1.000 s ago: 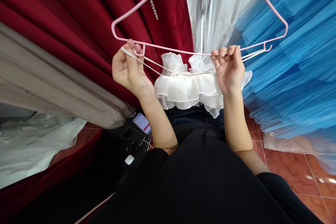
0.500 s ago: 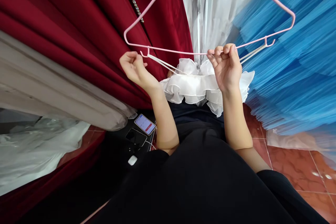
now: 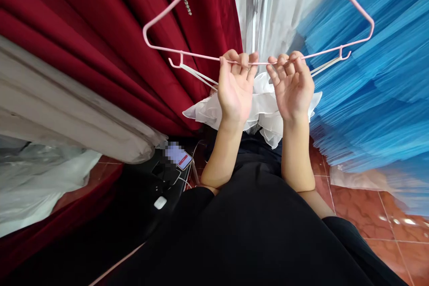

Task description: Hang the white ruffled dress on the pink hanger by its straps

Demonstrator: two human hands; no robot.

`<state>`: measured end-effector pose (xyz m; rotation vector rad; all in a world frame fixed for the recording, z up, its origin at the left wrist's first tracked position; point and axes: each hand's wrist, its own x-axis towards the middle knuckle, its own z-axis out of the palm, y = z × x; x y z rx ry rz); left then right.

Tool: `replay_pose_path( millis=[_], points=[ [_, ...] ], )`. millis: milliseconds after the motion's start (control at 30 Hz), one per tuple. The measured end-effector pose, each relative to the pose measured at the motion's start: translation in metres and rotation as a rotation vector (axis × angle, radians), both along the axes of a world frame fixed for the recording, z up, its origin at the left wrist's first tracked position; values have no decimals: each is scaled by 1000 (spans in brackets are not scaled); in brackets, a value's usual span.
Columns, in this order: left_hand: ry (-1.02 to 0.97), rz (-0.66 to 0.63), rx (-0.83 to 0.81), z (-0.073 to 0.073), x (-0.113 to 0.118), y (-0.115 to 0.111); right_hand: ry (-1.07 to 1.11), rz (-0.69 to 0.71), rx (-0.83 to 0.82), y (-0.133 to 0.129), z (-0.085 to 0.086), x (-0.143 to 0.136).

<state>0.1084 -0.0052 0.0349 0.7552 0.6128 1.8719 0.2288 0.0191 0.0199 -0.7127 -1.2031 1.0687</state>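
Note:
A pink hanger [image 3: 197, 55] is held up in front of me, its top beyond the upper edge of the view. My left hand [image 3: 236, 89] has its fingers curled over the bottom bar, left of the middle. Close beside it, my right hand [image 3: 293, 85] grips the same bar with bent fingers. White loops of a ruffled white garment [image 3: 204, 114] hang from the hanger's two small hooks. The garment dangles below the bar, partly hidden behind my hands and wrists.
Dark red fabric [image 3: 208, 13] hangs at the left, with beige cloth [image 3: 83, 116] below it. Blue tulle [image 3: 375, 85] fills the right side. Lower left, a lit phone [image 3: 182, 158] and a small white case [image 3: 160, 203] lie on a black surface. Red floor tiles [image 3: 358, 210] show at right.
My left hand has moved right, from beside the left hook onto the bottom bar, and closed there. My right hand stays on the bar. The hanger has shifted slightly left and up.

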Motion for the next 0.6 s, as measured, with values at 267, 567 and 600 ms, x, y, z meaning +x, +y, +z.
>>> replay_pose_path(
  millis=[267, 567, 600],
  points=[
    [-98, 33, 32, -2, -9, 12, 31, -447, 18, -9, -3, 55],
    [-99, 22, 3, 0, -13, 12, 82, -462, -116, 8, -23, 64],
    [-96, 19, 11, 0, -13, 12, 67, -423, -107, 7, -24, 60]
  ],
)
